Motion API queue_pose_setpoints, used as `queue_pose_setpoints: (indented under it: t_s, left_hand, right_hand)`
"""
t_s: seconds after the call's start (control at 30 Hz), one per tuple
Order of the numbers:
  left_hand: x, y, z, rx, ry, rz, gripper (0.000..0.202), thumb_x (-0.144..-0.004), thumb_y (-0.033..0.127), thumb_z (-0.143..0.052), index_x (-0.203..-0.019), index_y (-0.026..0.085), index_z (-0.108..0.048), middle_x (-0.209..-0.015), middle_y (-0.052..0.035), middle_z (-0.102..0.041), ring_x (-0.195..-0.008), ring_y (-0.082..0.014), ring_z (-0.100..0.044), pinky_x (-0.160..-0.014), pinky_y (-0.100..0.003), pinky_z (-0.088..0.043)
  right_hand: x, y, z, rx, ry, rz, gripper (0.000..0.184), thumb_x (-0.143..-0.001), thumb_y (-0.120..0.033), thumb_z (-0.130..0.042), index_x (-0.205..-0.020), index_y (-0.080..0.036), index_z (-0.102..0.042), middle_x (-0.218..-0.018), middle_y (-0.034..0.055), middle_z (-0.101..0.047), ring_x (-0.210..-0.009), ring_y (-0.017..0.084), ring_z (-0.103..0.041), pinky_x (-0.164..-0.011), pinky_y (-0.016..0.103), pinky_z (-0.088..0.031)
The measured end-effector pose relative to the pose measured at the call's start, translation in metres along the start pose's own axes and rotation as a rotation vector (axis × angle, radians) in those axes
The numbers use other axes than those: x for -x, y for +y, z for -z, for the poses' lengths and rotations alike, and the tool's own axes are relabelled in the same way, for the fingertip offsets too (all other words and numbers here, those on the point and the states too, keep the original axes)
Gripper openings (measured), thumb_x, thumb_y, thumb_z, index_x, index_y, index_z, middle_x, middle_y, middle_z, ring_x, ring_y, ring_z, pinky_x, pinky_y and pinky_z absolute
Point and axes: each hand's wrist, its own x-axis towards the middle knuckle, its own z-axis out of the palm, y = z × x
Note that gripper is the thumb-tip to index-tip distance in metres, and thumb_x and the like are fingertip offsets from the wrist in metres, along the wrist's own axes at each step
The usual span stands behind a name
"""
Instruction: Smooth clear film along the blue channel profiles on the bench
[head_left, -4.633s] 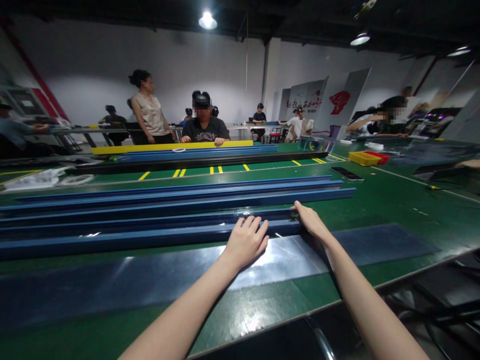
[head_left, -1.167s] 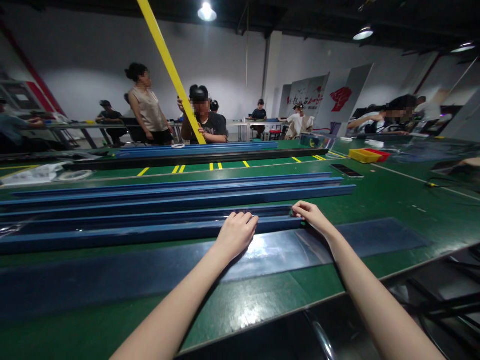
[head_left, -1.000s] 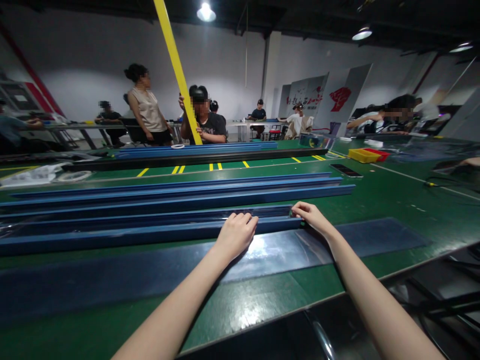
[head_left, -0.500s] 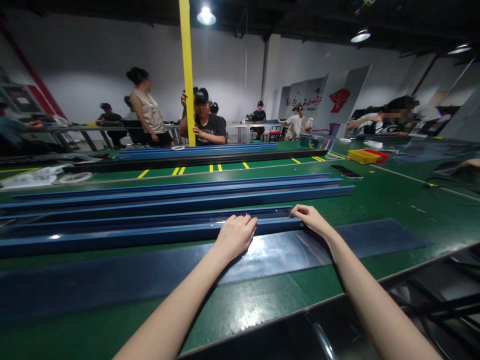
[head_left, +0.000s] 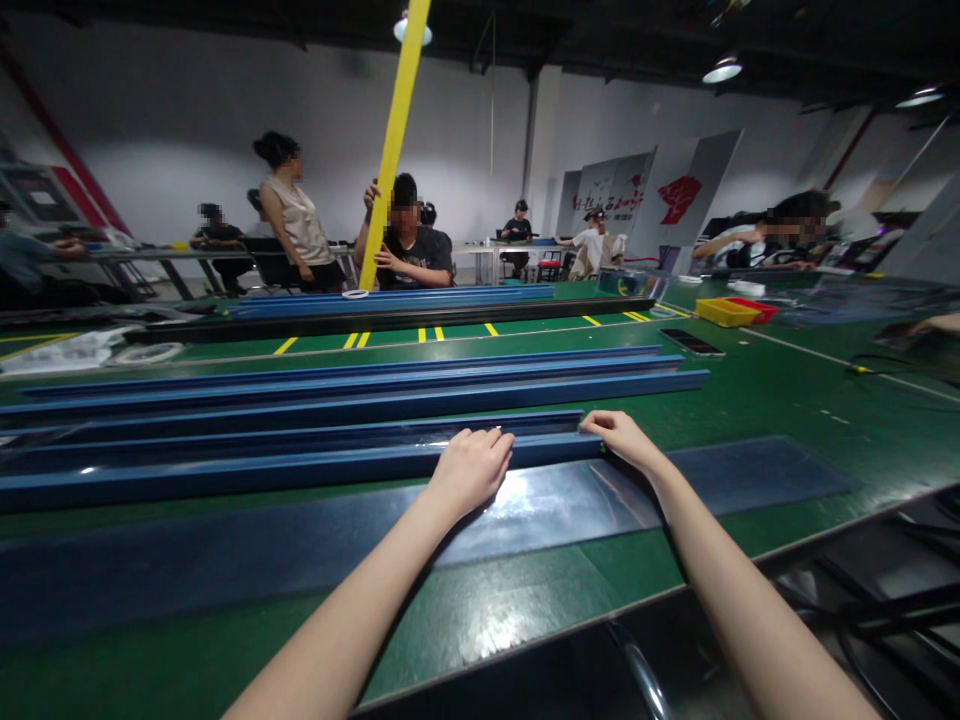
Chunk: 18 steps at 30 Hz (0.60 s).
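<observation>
A long blue channel strip (head_left: 247,475) with raised side walls lies across the green table in front of me. My left hand (head_left: 474,465) is closed over its near wall, fingers curled down into the channel. At the strip's right end, my right hand (head_left: 611,430) pinches the end; whatever sits between thumb and fingertips is too small to make out. Clear film or plastic glints inside the channel. Under my forearms, a flat translucent sheet (head_left: 300,545) stretches along the near side of the strip.
More blue channels (head_left: 525,392) lie parallel just beyond. A phone (head_left: 691,342), a yellow bin (head_left: 724,313) and a red bin (head_left: 761,312) rest farther right. Across the table, a person holds a long yellow strip (head_left: 397,130). A dark bar (head_left: 465,316) crosses the table's far part.
The yellow strip held by the person opposite has tilted, its top swinging to the right. My two hands and the blue channel have stayed almost still.
</observation>
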Motion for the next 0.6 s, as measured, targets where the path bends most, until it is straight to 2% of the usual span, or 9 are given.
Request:
queue_pose_setpoints:
  t_s: [0.6]
  left_hand:
    - [-0.0013, -0.0010, -0.0026, -0.004, -0.022, 0.003, 0.019, -0.087, 0.023, -0.036, -0.092, 0.017, -0.053, -0.083, -0.0040, -0.061, -0.075, -0.0163, -0.058, -0.065, -0.029, -0.039]
  right_hand:
    - [-0.0015, 0.0052, 0.0013, 0.088, -0.011, 0.036, 0.023, -0.066, -0.038, -0.048, -0.056, -0.018, -0.055, -0.059, 0.0005, -0.056, -0.060, 0.015, -0.050, -0.057, 0.025, -0.037]
